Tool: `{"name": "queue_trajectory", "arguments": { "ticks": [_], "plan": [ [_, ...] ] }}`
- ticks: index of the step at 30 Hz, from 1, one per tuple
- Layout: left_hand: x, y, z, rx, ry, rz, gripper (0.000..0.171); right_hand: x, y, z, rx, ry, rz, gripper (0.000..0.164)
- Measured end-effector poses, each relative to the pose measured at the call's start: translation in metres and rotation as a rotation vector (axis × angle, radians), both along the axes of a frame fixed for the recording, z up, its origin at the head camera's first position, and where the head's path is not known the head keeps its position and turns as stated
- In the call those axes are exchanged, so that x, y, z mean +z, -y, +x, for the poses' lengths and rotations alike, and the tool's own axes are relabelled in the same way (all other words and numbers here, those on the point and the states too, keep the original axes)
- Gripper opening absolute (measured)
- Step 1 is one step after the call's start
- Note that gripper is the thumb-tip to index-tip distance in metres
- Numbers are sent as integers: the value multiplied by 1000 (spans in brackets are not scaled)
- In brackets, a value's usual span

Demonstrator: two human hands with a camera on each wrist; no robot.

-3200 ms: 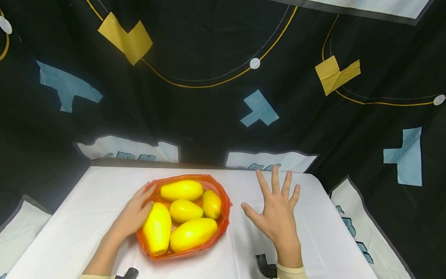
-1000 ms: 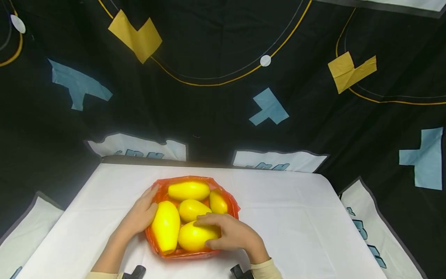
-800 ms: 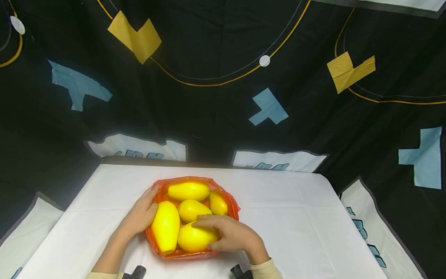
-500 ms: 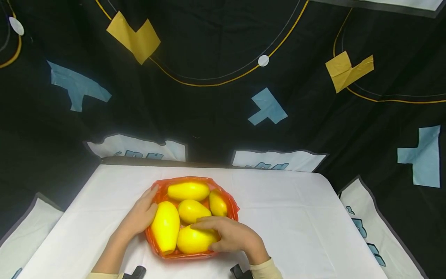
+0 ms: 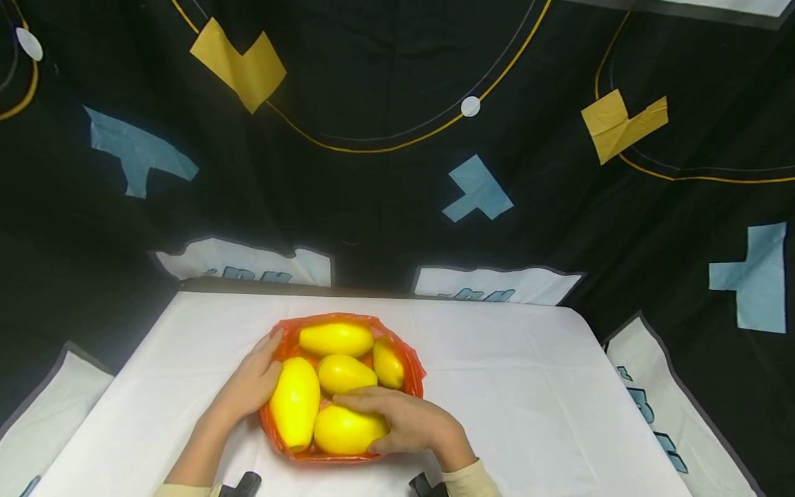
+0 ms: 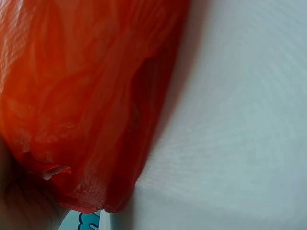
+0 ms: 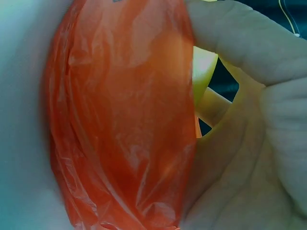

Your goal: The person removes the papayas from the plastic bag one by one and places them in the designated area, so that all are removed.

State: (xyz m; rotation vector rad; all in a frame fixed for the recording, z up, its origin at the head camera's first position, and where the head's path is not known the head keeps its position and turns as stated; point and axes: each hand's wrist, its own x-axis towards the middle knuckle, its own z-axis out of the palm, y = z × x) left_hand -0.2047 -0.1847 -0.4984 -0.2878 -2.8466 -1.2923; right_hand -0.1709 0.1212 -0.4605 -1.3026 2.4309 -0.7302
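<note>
Several smooth, glossy yellow oval fruits point(image 5: 337, 339) lie in a red plastic bag point(image 5: 413, 369) with its mouth spread wide on the table. My left hand point(image 5: 250, 378) holds the bag's left side, its thumb beside the long left fruit point(image 5: 295, 406). The left wrist view shows the crinkled bag wall point(image 6: 81, 96) against my palm. My right hand point(image 5: 406, 420) reaches over the near right rim and grips the front fruit point(image 5: 348, 429), fingers across its far side and thumb at its near right end. In the right wrist view the bag wall point(image 7: 120, 110) hides most of that fruit.
A white cloth covers the table point(image 5: 515, 386). Behind it hangs a black curtain point(image 5: 348, 214) with blue and gold patches. Dark wrist mounts point(image 5: 242, 484) show below both hands at the bottom edge.
My right hand, spread open right of the bag in the oldest frame, has come over and gripped the front fruit. Over the last second both have shifted slightly left. My left hand stays at the bag.
</note>
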Motion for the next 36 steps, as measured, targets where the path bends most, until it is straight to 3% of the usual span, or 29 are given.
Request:
{"name": "queue_trajectory", "arguments": {
  "ticks": [9, 16, 25, 36],
  "plan": [
    [0, 1, 0, -1, 3, 0, 59, -2, 2, 2, 0, -14, 44, 97],
    [1, 0, 0, 0, -12, -3, 59, 1, -2, 3, -74, -3, 26, 91],
    [2, 0, -2, -1, -13, -1, 60, 12, -13, -1, -175, 68, -121, 85],
    [3, 0, -2, 0, 4, -2, 59, 14, -24, -11, -329, -28, -327, 86]
  ]
}}
